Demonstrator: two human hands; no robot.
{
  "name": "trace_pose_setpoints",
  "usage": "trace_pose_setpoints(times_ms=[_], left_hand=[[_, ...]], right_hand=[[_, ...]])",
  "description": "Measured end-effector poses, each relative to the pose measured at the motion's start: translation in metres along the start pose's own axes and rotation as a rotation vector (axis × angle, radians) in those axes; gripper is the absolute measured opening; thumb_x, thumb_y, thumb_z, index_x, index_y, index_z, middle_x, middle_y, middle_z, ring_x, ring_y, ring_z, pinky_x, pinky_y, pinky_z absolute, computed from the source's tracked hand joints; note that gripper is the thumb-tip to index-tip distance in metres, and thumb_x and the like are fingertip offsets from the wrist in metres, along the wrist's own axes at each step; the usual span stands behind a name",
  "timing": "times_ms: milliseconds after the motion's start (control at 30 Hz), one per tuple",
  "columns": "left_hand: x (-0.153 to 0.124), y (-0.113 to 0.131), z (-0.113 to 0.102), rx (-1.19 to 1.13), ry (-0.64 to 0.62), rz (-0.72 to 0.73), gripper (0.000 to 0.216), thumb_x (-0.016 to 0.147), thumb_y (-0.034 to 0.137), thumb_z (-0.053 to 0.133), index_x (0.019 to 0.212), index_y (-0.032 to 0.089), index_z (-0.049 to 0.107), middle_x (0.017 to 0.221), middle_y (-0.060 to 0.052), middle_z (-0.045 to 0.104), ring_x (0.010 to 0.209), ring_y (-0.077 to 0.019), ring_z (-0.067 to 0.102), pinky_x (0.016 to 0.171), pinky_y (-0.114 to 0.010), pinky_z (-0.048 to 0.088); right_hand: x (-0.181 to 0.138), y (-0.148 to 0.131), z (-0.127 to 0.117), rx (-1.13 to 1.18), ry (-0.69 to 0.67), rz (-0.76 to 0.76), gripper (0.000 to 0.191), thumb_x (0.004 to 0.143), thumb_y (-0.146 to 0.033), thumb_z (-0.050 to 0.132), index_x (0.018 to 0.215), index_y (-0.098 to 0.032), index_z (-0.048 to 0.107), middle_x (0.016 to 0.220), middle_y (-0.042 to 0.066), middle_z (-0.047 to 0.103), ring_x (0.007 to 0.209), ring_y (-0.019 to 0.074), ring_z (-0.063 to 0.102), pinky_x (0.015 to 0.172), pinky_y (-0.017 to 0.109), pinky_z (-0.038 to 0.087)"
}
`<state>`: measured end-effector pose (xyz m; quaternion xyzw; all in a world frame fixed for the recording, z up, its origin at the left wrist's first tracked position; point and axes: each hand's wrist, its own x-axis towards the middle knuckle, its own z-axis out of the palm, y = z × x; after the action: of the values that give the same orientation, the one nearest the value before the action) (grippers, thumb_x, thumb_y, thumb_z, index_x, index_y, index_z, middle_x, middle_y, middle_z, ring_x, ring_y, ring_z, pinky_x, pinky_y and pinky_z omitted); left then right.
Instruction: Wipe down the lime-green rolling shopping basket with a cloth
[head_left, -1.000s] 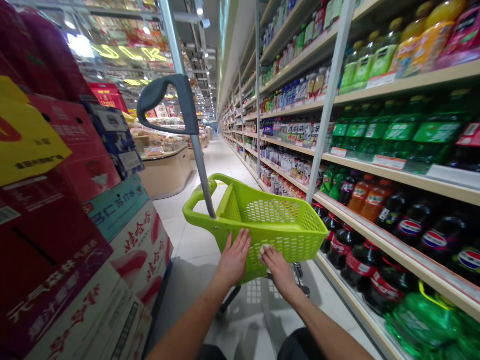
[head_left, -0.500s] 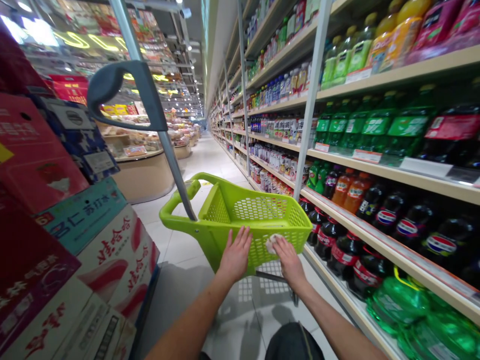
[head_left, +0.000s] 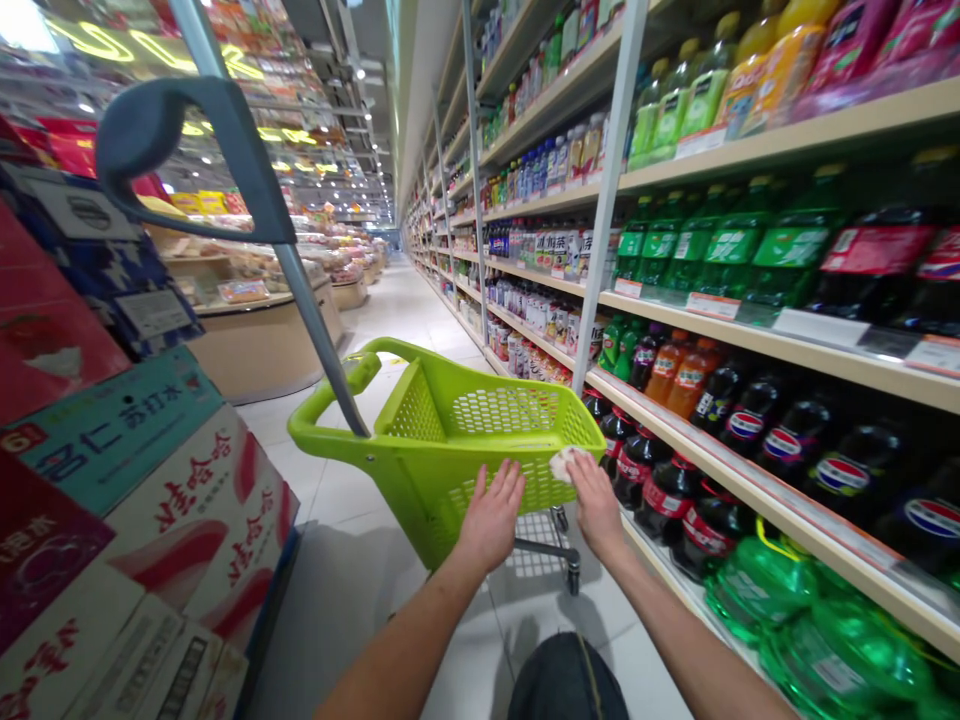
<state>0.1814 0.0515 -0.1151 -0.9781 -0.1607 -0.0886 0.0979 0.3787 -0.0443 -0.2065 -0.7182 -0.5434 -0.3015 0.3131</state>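
Observation:
A lime-green shopping basket trolley (head_left: 390, 455) with perforated walls stands in front of me, its basket holding nothing I can see. My left hand (head_left: 493, 515) lies flat against the near wall, fingers stretched out. Near the right front corner, my right hand (head_left: 594, 498) presses a crumpled white cloth (head_left: 564, 462) to the same wall, just below the rim. Whether it is fabric or paper I cannot tell. A grey pole with a dark grey loop handle (head_left: 262, 165) rises on the trolley's left side.
Shelves of drink bottles (head_left: 787, 240) run along the right, with large green bottles (head_left: 832, 620) at the bottom. Stacked drink cartons (head_left: 172, 500) stand close on the left. A round display counter (head_left: 259, 345) lies beyond, beside the tiled aisle (head_left: 390, 310).
My right hand has slid the cloth right and slightly up along the basket wall, toward its corner. My left hand has also shifted right. The camera view has turned a little.

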Motion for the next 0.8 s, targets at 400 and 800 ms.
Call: trace_pose_setpoints(times_ms=[400, 800], left_hand=[[0.013, 0.015, -0.004, -0.039, -0.031, 0.017, 0.058, 0.077, 0.018, 0.034, 0.134, 0.010, 0.027, 0.145, -0.010, 0.021, 0.134, -0.0228, 0.013, 0.107, -0.051, 0.010], [-0.002, -0.016, -0.010, 0.015, -0.040, -0.093, 0.062, 0.074, 0.019, 0.040, 0.134, 0.012, 0.027, 0.145, -0.009, 0.020, 0.134, -0.0218, 0.011, 0.108, -0.050, 0.009]], right_hand=[[-0.020, 0.038, -0.005, -0.066, -0.049, 0.169, 0.049, 0.076, -0.003, 0.031, 0.120, -0.014, 0.050, 0.128, 0.011, 0.048, 0.126, 0.0230, 0.032, 0.097, 0.044, 0.035], [-0.011, 0.003, 0.002, 0.062, 0.009, 0.077, 0.053, 0.075, -0.001, 0.031, 0.122, -0.016, 0.048, 0.127, 0.010, 0.048, 0.126, 0.0209, 0.033, 0.099, 0.044, 0.034]])
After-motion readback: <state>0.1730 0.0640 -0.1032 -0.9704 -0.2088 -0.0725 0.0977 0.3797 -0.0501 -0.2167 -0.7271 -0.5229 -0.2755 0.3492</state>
